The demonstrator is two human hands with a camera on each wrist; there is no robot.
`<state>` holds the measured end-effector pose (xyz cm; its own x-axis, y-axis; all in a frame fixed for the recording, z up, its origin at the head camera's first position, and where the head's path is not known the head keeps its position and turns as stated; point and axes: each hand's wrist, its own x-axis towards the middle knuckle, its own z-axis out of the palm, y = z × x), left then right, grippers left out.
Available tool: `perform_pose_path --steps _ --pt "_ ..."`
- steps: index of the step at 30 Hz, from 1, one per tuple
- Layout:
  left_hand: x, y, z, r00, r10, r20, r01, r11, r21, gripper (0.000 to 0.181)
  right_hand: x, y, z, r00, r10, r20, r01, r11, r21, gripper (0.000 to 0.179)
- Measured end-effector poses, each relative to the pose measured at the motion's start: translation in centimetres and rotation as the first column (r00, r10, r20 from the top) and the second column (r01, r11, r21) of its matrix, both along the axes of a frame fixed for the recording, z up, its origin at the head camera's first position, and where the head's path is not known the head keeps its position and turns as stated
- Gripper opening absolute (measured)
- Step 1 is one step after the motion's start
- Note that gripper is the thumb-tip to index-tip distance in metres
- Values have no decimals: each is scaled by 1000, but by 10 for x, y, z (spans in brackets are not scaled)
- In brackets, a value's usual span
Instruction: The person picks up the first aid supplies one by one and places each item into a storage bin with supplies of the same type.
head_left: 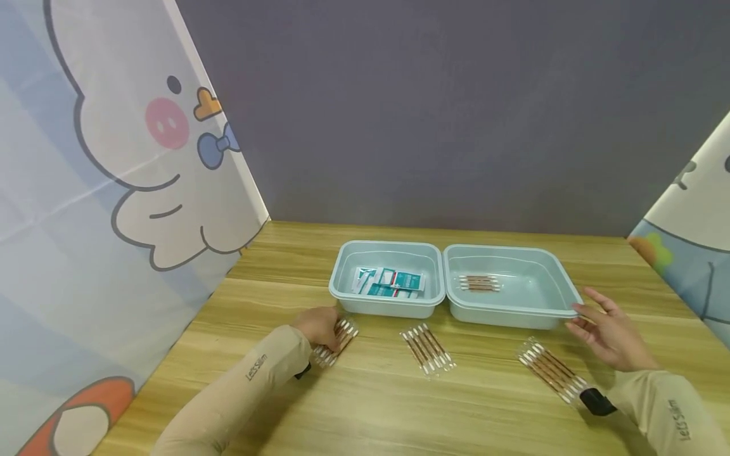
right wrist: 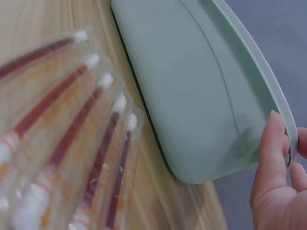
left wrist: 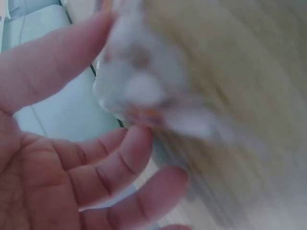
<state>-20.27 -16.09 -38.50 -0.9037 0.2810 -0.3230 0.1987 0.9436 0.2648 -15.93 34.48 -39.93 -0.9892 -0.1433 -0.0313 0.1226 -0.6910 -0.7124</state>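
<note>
My left hand (head_left: 318,326) pinches a clear packet of brown-stemmed cotton swabs (head_left: 345,335) at the table, just in front of the left pale green bin (head_left: 388,308). Blurred in the left wrist view, that packet lies between the thumb (left wrist: 53,62) and fingers. My right hand (head_left: 613,335) pinches the rim at the near right corner of the right pale green bin (head_left: 502,316); its thumb and fingers sit on either side of the rim in the right wrist view. One swab packet (head_left: 480,283) lies inside this bin. Teal and white sachets (head_left: 393,282) fill part of the left one.
Two more swab packets lie on the wooden table (head_left: 365,411), a middle packet (head_left: 428,349) and a right packet (head_left: 552,370) near my right wrist. The bins stand side by side. A grey wall (head_left: 428,114) rises behind, with cartoon cloth (head_left: 114,209) at the left.
</note>
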Motion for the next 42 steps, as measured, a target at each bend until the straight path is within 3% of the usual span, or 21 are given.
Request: perform_pose_path --steps 6,9,18,25,32,42 --pt "4 4 5 1000 -5 22 7 995 -103 34 0 -2 -2 1000 -28 1 28 999 -16 36" --pt "8 5 5 1000 -4 21 6 994 -111 31 0 -4 -3 999 -53 -9 53 999 -9 36" --pt "13 7 3 999 -37 13 37 998 -42 42 2 -6 -3 996 -90 3 89 994 59 32" --pt "11 9 5 997 -68 32 69 998 -14 30 2 -4 -4 995 -98 0 98 993 58 30" --pt "10 13 8 991 -127 43 126 992 31 29 2 -4 -4 995 -101 3 100 993 64 29" --pt "4 16 9 986 -134 95 122 985 120 17 2 -3 -3 996 -89 15 88 992 93 27"
